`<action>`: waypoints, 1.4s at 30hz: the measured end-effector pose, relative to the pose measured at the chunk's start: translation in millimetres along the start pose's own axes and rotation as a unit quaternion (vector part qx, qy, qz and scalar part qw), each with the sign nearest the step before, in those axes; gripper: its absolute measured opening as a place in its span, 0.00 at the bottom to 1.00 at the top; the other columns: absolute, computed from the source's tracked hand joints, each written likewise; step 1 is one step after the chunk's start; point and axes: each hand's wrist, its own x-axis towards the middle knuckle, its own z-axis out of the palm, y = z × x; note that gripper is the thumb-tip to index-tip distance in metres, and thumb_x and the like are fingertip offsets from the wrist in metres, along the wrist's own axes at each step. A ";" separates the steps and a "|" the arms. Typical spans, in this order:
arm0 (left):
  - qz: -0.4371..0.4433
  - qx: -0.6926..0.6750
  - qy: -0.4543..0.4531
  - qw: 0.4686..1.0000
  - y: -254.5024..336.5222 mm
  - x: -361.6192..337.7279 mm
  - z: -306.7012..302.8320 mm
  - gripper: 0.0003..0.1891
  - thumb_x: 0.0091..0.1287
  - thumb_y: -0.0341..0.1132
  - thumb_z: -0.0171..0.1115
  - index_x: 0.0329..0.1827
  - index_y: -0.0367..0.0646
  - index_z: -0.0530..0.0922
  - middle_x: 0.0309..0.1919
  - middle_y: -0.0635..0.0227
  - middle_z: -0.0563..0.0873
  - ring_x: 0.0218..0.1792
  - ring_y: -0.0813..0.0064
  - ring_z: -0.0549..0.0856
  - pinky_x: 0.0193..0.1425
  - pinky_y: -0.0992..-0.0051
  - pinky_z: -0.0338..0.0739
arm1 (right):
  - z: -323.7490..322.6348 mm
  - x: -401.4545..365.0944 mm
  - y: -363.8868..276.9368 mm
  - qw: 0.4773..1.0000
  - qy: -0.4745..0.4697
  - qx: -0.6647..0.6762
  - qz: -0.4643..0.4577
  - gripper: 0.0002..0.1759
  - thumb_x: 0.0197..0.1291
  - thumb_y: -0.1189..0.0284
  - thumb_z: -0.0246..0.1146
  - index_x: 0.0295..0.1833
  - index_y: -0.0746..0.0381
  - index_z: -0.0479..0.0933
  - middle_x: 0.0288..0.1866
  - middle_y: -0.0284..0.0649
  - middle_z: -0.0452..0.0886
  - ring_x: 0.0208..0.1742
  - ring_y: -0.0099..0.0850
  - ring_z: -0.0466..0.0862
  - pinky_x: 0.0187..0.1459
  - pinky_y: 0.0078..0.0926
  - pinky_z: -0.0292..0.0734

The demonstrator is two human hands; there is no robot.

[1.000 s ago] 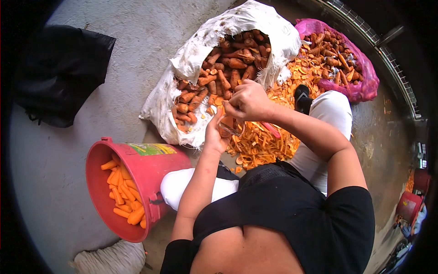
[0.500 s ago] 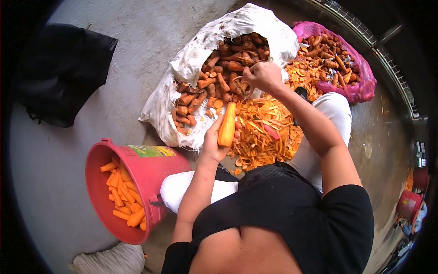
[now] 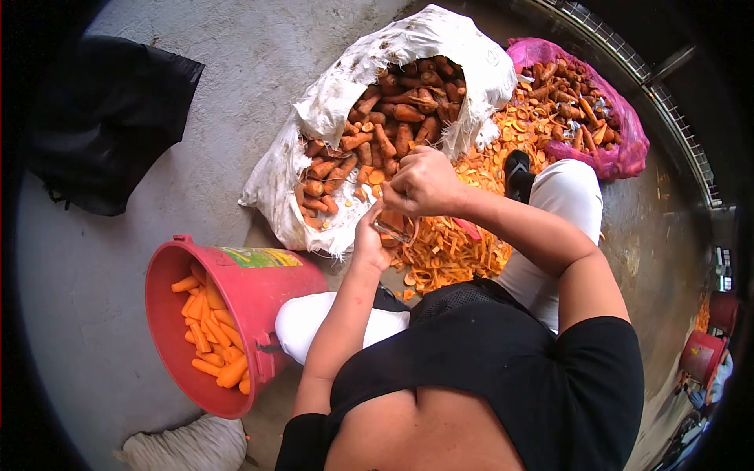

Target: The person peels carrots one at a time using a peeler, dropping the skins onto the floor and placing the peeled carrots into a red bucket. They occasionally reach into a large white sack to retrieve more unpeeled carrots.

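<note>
My left hand point(image 3: 371, 242) is closed round a peeled carrot, which is now almost wholly hidden by my hands. My right hand point(image 3: 424, 184) is closed on a peeler point(image 3: 397, 231), whose frame lies across the carrot beside my left fingers. Just beyond my hands a white sack point(image 3: 322, 114) lies open, full of unpeeled carrots point(image 3: 404, 112). Below my right forearm is a heap of orange peelings point(image 3: 452, 255). To the left, a tilted red bucket point(image 3: 283, 279) holds several peeled carrots point(image 3: 210, 326).
A pink mesh sack point(image 3: 628, 153) of carrots and scraps stands at the far right, with cut carrot ends spread beside it. A black sheet or bag point(image 3: 118, 125) lies at far left. A pale sack point(image 3: 192, 447) is below the bucket. Another red bucket point(image 3: 701, 353) and part of a person are at the right edge.
My right hand has come down toward me from the sack's opening to my left hand, bringing the peeler over the carrot. My left hand has stayed nearly in place.
</note>
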 end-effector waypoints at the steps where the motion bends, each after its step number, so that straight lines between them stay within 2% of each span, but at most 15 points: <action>1: 0.006 -0.002 0.005 1.000 0.3 -1.4 4.2 0.17 0.71 0.44 0.50 0.51 0.41 0.75 0.35 0.65 0.85 0.32 0.70 0.86 0.32 0.70 0.83 | 1.1 0.0 4.6 1.000 -0.004 -0.015 0.017 0.19 0.51 0.68 0.61 0.09 0.57 0.73 0.10 0.34 0.73 0.16 0.32 0.74 0.28 0.30 0.69; 4: -0.026 0.098 -0.071 0.992 6.0 2.8 -11.5 0.18 0.73 0.46 0.48 0.53 0.41 0.74 0.30 0.65 0.83 0.23 0.73 0.83 0.21 0.76 0.78 | -5.0 3.6 32.8 0.991 -0.042 -0.107 0.074 0.23 0.56 0.66 0.59 0.08 0.55 0.74 0.08 0.33 0.72 0.13 0.28 0.72 0.31 0.30 0.71; 5: -0.022 0.117 -0.043 0.992 4.0 -4.4 -4.2 0.19 0.74 0.47 0.45 0.52 0.41 0.74 0.27 0.65 0.81 0.18 0.76 0.79 0.16 0.80 0.73 | -2.0 0.8 53.7 0.992 0.028 -0.102 0.076 0.25 0.59 0.64 0.58 0.08 0.55 0.74 0.07 0.34 0.71 0.12 0.28 0.71 0.32 0.30 0.73; 8: -0.024 0.114 -0.098 0.988 8.9 -14.2 0.9 0.19 0.74 0.48 0.45 0.51 0.41 0.73 0.28 0.66 0.81 0.20 0.77 0.80 0.17 0.79 0.75 | -14.1 -3.9 98.5 0.941 -0.056 -0.236 0.235 0.25 0.61 0.59 0.55 0.11 0.54 0.77 0.06 0.33 0.71 0.11 0.29 0.73 0.36 0.33 0.76; 11: -0.014 0.066 -0.094 0.993 7.9 -10.2 0.2 0.19 0.74 0.48 0.45 0.53 0.42 0.73 0.29 0.67 0.80 0.23 0.77 0.81 0.19 0.78 0.75 | -18.7 2.0 85.8 0.927 -0.120 -0.133 0.329 0.29 0.64 0.56 0.49 0.12 0.55 0.76 0.09 0.37 0.73 0.14 0.29 0.74 0.44 0.34 0.74; 12: -0.019 0.057 -0.104 0.993 7.7 -6.1 -5.5 0.18 0.74 0.47 0.46 0.53 0.42 0.73 0.31 0.66 0.81 0.26 0.76 0.81 0.20 0.78 0.76 | -20.4 3.8 67.5 0.945 -0.086 -0.125 0.290 0.21 0.60 0.59 0.56 0.17 0.52 0.83 0.08 0.33 0.73 0.12 0.26 0.75 0.34 0.28 0.77; 16: -0.026 0.019 -0.061 0.998 6.0 5.5 -14.6 0.17 0.72 0.43 0.50 0.54 0.40 0.73 0.39 0.64 0.83 0.35 0.71 0.84 0.31 0.74 0.81 | -16.7 -0.8 13.8 0.995 0.001 -0.045 0.087 0.16 0.53 0.65 0.61 0.15 0.53 0.82 0.11 0.34 0.75 0.15 0.28 0.72 0.30 0.28 0.70; 20: -0.032 -0.002 -0.035 0.999 2.7 6.2 -15.2 0.15 0.71 0.40 0.51 0.52 0.38 0.74 0.42 0.62 0.84 0.40 0.66 0.85 0.42 0.64 0.84 | -7.6 -6.8 -1.0 1.000 -0.004 0.000 0.015 0.17 0.51 0.67 0.62 0.12 0.56 0.78 0.11 0.32 0.75 0.17 0.28 0.73 0.29 0.29 0.67; 27: 0.011 0.111 -0.083 0.990 -3.1 7.0 -22.2 0.17 0.73 0.43 0.49 0.52 0.38 0.74 0.33 0.65 0.82 0.28 0.74 0.84 0.28 0.75 0.83 | -3.5 -10.5 32.1 0.996 -0.027 -0.052 0.075 0.21 0.56 0.64 0.60 0.12 0.55 0.77 0.11 0.32 0.74 0.15 0.28 0.72 0.30 0.28 0.71; 30: 0.009 0.151 -0.083 0.985 0.6 -15.3 6.0 0.17 0.74 0.44 0.49 0.53 0.38 0.73 0.29 0.65 0.81 0.23 0.75 0.81 0.20 0.78 0.78 | -12.6 -10.3 78.7 0.971 -0.040 -0.187 0.147 0.23 0.58 0.61 0.52 0.13 0.56 0.78 0.09 0.38 0.74 0.12 0.32 0.74 0.36 0.31 0.76; 33: 0.014 0.140 -0.093 0.986 1.9 -16.5 7.9 0.19 0.74 0.44 0.48 0.56 0.39 0.73 0.31 0.65 0.81 0.26 0.76 0.81 0.22 0.80 0.76 | -24.3 -11.9 96.4 0.948 -0.013 -0.198 0.248 0.25 0.60 0.60 0.52 0.14 0.58 0.78 0.09 0.41 0.74 0.11 0.35 0.75 0.32 0.33 0.77; 36: -0.004 0.103 -0.084 0.991 2.3 -4.2 -4.2 0.19 0.74 0.45 0.47 0.56 0.39 0.73 0.33 0.65 0.81 0.30 0.77 0.82 0.26 0.79 0.77 | -24.3 -7.4 75.7 0.946 -0.060 -0.103 0.302 0.22 0.62 0.57 0.55 0.20 0.52 0.85 0.08 0.31 0.74 0.07 0.23 0.70 0.20 0.25 0.73; 37: -0.016 0.089 -0.079 0.993 2.3 0.8 -9.5 0.19 0.74 0.45 0.47 0.56 0.39 0.73 0.34 0.65 0.81 0.31 0.77 0.82 0.28 0.78 0.78 | -21.3 -9.4 64.3 0.970 -0.017 -0.080 0.230 0.21 0.63 0.57 0.55 0.23 0.51 0.86 0.07 0.29 0.74 0.05 0.21 0.67 0.11 0.21 0.65; 40: -0.017 0.048 -0.129 0.990 1.4 7.9 -16.2 0.18 0.74 0.44 0.47 0.53 0.40 0.75 0.35 0.67 0.82 0.33 0.76 0.83 0.32 0.76 0.79 | -16.8 -12.9 24.3 0.995 0.017 -0.053 0.081 0.19 0.57 0.64 0.59 0.15 0.54 0.81 0.08 0.30 0.73 0.12 0.25 0.70 0.23 0.25 0.68; 42: -0.028 0.051 -0.039 0.998 -0.4 4.7 -6.9 0.17 0.74 0.44 0.47 0.52 0.42 0.76 0.36 0.68 0.83 0.34 0.76 0.83 0.34 0.76 0.79 | -14.7 -15.2 3.7 0.999 0.015 -0.004 0.033 0.18 0.52 0.67 0.61 0.10 0.56 0.75 0.09 0.32 0.73 0.15 0.28 0.71 0.28 0.29 0.66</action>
